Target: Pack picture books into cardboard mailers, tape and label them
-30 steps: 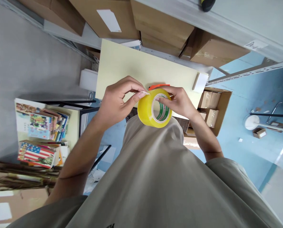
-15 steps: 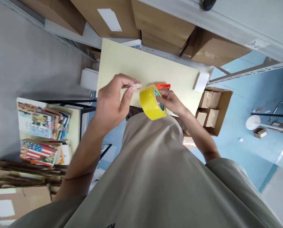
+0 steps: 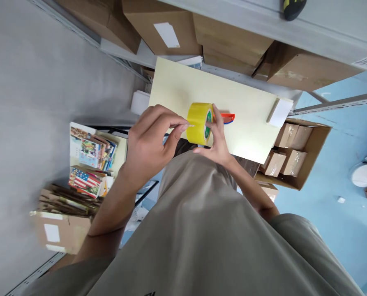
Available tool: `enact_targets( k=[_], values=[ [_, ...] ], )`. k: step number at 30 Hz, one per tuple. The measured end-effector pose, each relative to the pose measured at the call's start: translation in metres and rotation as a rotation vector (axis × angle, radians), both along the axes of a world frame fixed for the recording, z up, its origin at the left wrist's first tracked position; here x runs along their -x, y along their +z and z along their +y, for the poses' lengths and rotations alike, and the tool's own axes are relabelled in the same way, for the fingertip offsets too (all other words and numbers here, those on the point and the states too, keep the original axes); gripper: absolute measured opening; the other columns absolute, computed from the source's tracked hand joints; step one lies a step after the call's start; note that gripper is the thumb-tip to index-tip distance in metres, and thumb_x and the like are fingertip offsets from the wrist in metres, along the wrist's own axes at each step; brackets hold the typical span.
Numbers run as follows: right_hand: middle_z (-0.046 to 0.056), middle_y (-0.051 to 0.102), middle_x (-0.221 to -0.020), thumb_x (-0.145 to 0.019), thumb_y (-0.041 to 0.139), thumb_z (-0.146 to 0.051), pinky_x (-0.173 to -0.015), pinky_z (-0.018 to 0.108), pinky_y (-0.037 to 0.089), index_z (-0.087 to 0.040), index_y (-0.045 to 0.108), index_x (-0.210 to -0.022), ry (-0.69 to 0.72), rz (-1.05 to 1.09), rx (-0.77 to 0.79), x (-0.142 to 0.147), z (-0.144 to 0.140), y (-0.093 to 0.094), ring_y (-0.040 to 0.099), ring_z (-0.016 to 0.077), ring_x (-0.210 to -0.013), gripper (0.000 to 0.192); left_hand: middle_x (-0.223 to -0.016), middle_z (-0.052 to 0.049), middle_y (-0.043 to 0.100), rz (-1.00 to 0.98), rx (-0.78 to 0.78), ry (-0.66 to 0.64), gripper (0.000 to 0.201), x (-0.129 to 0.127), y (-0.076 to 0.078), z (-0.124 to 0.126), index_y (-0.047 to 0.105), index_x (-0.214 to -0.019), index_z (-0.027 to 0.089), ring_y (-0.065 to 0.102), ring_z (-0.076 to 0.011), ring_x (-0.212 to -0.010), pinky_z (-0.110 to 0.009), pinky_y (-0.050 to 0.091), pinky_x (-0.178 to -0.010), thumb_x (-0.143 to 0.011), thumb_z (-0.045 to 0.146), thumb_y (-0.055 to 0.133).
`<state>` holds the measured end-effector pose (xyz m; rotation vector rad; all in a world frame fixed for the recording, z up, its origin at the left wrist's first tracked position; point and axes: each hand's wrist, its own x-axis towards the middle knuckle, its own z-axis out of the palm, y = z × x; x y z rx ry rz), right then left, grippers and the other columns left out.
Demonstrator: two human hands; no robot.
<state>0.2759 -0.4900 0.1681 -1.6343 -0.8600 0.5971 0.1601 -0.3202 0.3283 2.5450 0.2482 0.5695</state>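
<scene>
Yellow tape roll (image 3: 199, 123) at frame centre over the pale surface (image 3: 251, 119), right hand (image 3: 215, 137) gripping it, green core print unreadable, left hand (image 3: 149, 142) pinching what may be the tape end (image 3: 188, 125), blank white label (image 3: 167, 34) on carton above

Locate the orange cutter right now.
In the head view the orange cutter lies on the pale yellow table, just right of the yellow tape roll and behind the right hand that holds the roll.

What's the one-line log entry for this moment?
left hand: pinching tape end | right hand: holding yellow tape roll | pale table: orange cutter behind roll
</scene>
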Motion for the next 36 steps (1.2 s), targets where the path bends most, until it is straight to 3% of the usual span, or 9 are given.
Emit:
enact_targets(
  k=[2, 3, 6, 9, 13, 20, 27, 33, 36],
  values=[
    [0.015, 0.043, -0.176, -0.094, 0.077, -0.085, -0.135, 0.083, 0.028, -0.031, 0.068, -0.133, -0.003, -0.096, 0.037, 0.008, -0.002, -0.003, 0.022, 0.0498, -0.175, 0.067, -0.103, -0.002, 0.080, 0.017, 0.011, -0.002, 0.009, -0.005, 0.004, 0.001, 0.072, -0.109, 0.028, 0.077, -0.0192, -0.099, -0.037, 0.063, -0.092, -0.115, 0.027, 0.067],
    [0.015, 0.050, -0.170, -0.098, 0.076, -0.079, -0.135, 0.082, 0.030, -0.031, 0.069, -0.130, -0.005, -0.128, 0.038, 0.011, -0.002, -0.005, 0.029, 0.0492, -0.173, 0.059, -0.102, -0.002, 0.080, 0.032, 0.025, 0.003, 0.010, -0.008, 0.006, 0.001, 0.073, -0.108, 0.028, 0.077, -0.0192, -0.098, -0.036, 0.063, -0.091, -0.115, 0.029, 0.067],
    [0.014, 0.072, -0.133, -0.107, 0.068, -0.070, -0.129, 0.074, 0.045, -0.029, 0.069, -0.121, 0.055, -0.203, -0.037, 0.013, -0.004, -0.009, 0.062, 0.0417, -0.147, 0.043, -0.098, -0.002, 0.080, 0.093, 0.113, 0.079, 0.016, -0.013, 0.011, 0.007, 0.077, -0.104, 0.027, 0.076, -0.0183, -0.092, -0.034, 0.063, -0.085, -0.114, 0.036, 0.070],
    [0.009, 0.074, -0.101, -0.109, 0.061, -0.074, -0.107, 0.058, 0.063, -0.027, 0.065, -0.111, 0.194, -0.230, -0.050, 0.006, -0.009, -0.002, 0.076, 0.0339, -0.111, 0.047, -0.097, 0.000, 0.081, 0.119, 0.235, 0.163, 0.018, -0.014, 0.003, 0.021, 0.080, -0.101, 0.026, 0.075, -0.0163, -0.088, -0.032, 0.062, -0.081, -0.111, 0.039, 0.074],
    [0.003, 0.069, -0.078, -0.107, 0.058, -0.081, -0.073, 0.039, 0.058, -0.026, 0.063, -0.104, 0.282, -0.155, 0.162, -0.014, -0.017, 0.010, 0.071, 0.0249, -0.073, 0.056, -0.096, -0.002, 0.081, 0.178, 0.442, 0.186, 0.024, -0.009, -0.035, 0.038, 0.080, -0.100, 0.023, 0.075, -0.0170, -0.086, -0.031, 0.063, -0.079, -0.106, 0.046, 0.079],
    [0.000, 0.069, -0.064, -0.111, 0.051, -0.077, -0.073, 0.036, 0.052, -0.028, 0.056, -0.087, 0.327, 0.125, 0.637, -0.048, -0.032, 0.012, 0.070, 0.0231, -0.065, 0.055, -0.095, -0.005, 0.081, 0.245, 0.671, 0.311, 0.031, 0.007, -0.105, 0.051, 0.079, -0.100, 0.020, 0.076, -0.0198, -0.089, -0.031, 0.065, -0.082, -0.101, 0.051, 0.079],
    [0.001, 0.072, -0.074, -0.106, 0.067, -0.063, -0.069, 0.036, 0.046, -0.027, 0.061, -0.089, 0.515, 0.073, 0.697, -0.043, -0.010, 0.028, 0.067, 0.0215, -0.069, 0.041, -0.098, -0.005, 0.081, 0.219, 0.810, 0.463, 0.031, 0.036, -0.174, 0.091, 0.075, -0.097, 0.022, 0.075, -0.0195, -0.088, -0.030, 0.064, -0.079, -0.095, 0.052, 0.081],
    [0.001, 0.069, -0.060, -0.110, 0.059, -0.064, -0.074, 0.041, 0.052, -0.028, 0.061, -0.086, 0.365, 0.072, 0.948, -0.039, 0.036, 0.005, 0.071, 0.0256, -0.066, 0.044, -0.099, -0.004, 0.080, 0.219, 0.739, 0.545, 0.030, 0.062, -0.190, 0.119, 0.073, -0.102, 0.023, 0.075, -0.0191, -0.089, -0.029, 0.063, -0.078, -0.100, 0.053, 0.073],
    [0.001, 0.074, -0.067, -0.113, 0.056, -0.059, -0.080, 0.043, 0.055, -0.026, 0.063, -0.097, 0.416, 0.080, 0.960, -0.041, 0.050, -0.007, 0.074, 0.0262, -0.069, 0.038, -0.098, -0.004, 0.081, 0.215, 0.772, 0.552, 0.030, 0.072, -0.196, 0.140, 0.074, -0.102, 0.023, 0.074, -0.0188, -0.087, -0.029, 0.063, -0.074, -0.099, 0.053, 0.074]
  ],
)
